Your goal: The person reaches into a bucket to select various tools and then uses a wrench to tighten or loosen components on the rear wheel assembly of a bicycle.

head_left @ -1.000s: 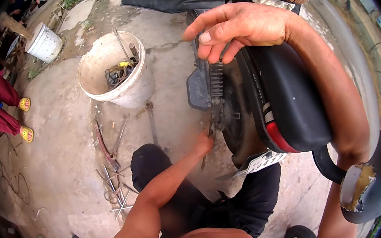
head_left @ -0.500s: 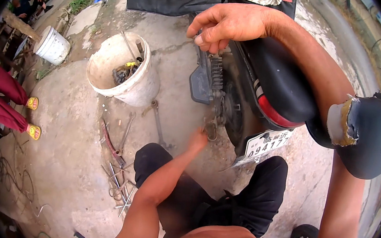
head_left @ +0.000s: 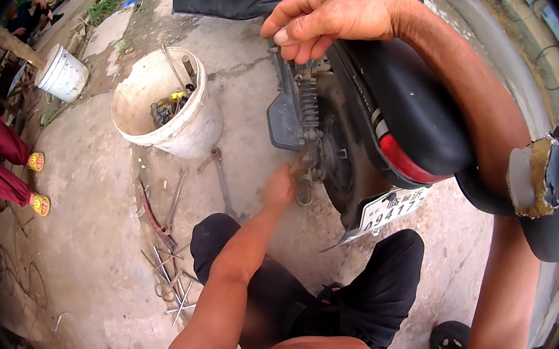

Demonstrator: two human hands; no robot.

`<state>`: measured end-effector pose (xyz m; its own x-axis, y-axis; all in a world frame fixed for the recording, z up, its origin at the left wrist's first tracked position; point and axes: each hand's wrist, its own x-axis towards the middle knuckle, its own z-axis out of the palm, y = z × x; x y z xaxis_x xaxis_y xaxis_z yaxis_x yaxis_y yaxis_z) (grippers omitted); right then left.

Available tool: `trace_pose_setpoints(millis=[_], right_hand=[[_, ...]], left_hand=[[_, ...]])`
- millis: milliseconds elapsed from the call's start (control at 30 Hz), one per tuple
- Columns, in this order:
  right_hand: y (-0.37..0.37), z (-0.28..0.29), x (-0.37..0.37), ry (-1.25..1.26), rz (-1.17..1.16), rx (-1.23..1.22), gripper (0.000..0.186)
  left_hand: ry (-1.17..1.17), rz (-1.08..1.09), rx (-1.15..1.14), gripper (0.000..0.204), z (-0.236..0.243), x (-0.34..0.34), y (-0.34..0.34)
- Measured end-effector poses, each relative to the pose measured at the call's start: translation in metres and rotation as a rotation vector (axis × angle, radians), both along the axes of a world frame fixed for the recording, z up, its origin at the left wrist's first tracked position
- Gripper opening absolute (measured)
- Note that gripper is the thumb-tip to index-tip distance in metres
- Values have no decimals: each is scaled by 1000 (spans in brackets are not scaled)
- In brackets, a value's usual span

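Concrete lies open leftward; right hand (head_left: 330, 20) curls at scooter (head_left: 402, 112) shock top, blurred left hand (head_left: 280, 187) perhaps pinching below.

Glossy black plastic scooter body (head_left: 402, 112), coiled metal spring (head_left: 309, 103), scuffed white plastic bucket (head_left: 189, 131), rough concrete ground (head_left: 84, 222)

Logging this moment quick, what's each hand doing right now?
Left hand: blurred at the scooter's rear wheel; grip cannot be told.
Right hand: fingers curled at the shock spring top.
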<state>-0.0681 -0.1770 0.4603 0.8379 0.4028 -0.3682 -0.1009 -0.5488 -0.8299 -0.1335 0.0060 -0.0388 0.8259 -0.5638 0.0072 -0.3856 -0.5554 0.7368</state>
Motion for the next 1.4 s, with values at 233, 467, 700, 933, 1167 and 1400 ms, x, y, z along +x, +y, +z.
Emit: trace_pose_setpoints(millis=[233, 467, 700, 933, 1167, 1400], right_hand=[[-3, -9, 8, 6, -61, 7, 57], [-9, -17, 12, 26, -32, 37, 57], [22, -7, -3, -147, -103, -215, 51], [11, -13, -5, -170, -98, -246, 50], [15, -14, 0, -129, -98, -190, 54], [9, 1, -5, -41, -88, -240, 52]], left_hand=[[-46, -56, -143, 15, -6, 5, -5], [1091, -110, -46, 19, 63, -26, -2], [1182, 103, -462, 17, 137, -28, 24], [685, 97, -515, 23, 65, 10, -20], [500, 112, -440, 33, 49, 5, -32], [351, 122, -289, 46, 45, 0, -49]])
